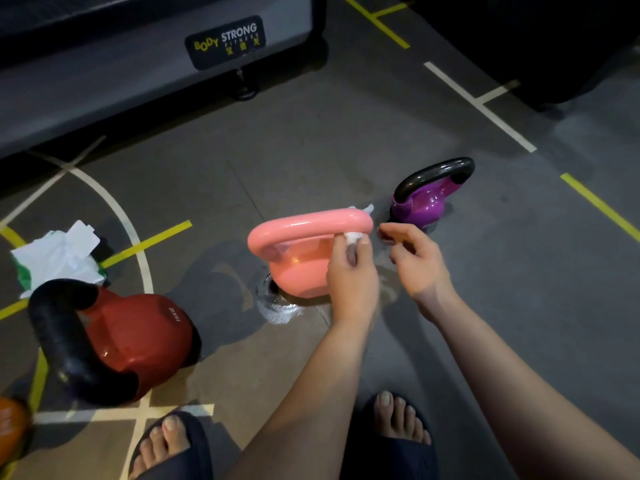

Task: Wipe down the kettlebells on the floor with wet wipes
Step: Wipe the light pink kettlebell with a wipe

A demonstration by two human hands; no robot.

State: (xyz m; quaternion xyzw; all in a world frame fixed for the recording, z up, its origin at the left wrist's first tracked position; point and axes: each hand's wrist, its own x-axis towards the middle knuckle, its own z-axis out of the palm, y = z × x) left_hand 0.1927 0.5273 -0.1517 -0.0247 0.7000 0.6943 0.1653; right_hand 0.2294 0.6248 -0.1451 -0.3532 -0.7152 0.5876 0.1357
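The left hand (351, 271) pinches a white wipe (354, 237) against the underside of the pink kettlebell's handle (311, 220), near its right bend, fingers curled round the cloth. A scrap of the same wipe pokes out above the bar, so it seems to be wrapped over the handle. The right hand (415, 261) hovers just beside that bend, fingers loosely bent, holding nothing that I can see and not touching the bar.

The pink kettlebell (301, 271) stands in the middle of the floor (311, 140), with a wet, shiny patch (280, 310) on the floor at its base. The purple kettlebell (422, 202) sits just beyond it to the right. The red kettlebell (145, 337) is well apart toward the near left, and an orange one (10, 424) shows only partly at the left edge. A crumpled white and green packet (59, 258) lies behind the red one.

The job looks partway done: the pink handle is being wiped now. Whether the others are cleaned I cannot tell, so they probably remain.
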